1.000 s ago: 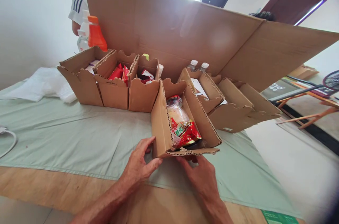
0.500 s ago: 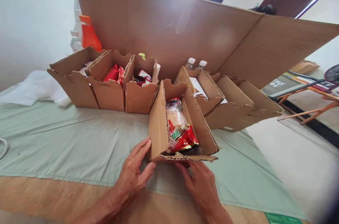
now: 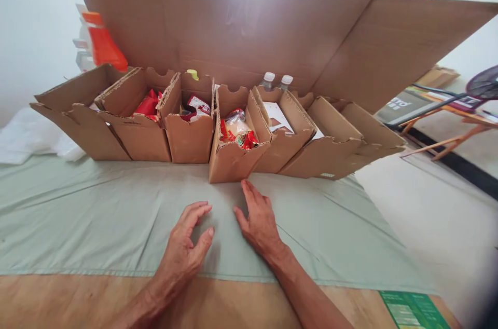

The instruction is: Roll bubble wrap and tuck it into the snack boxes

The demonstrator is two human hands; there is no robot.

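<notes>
A cardboard box (image 3: 235,165) stands in the row of open-topped boxes, jutting a little toward me. Inside it lies a clear and red food packet (image 3: 238,129). My right hand (image 3: 259,217) is just in front of this box, thumb and fingers apart, fingertips close to its lower front; whether they touch it I cannot tell. My left hand (image 3: 190,238) hovers over the green cloth (image 3: 128,215), fingers spread and curved, holding nothing. To the left, one box (image 3: 190,142) has a dark red and white packet (image 3: 199,107); another (image 3: 150,142) has a red packet (image 3: 148,103).
A tall cardboard sheet (image 3: 241,23) rises behind the boxes. An orange bottle (image 3: 105,43) and white-capped bottles (image 3: 268,80) stand behind the row. Clear plastic wrap (image 3: 42,134) lies at left. Further right are more boxes (image 3: 327,155) and, beyond the table, a wooden-legged stand (image 3: 447,124).
The box with the food packet has moved away from me into the gap in the row. Both hands have come off its sides, and the left is now clear of it.
</notes>
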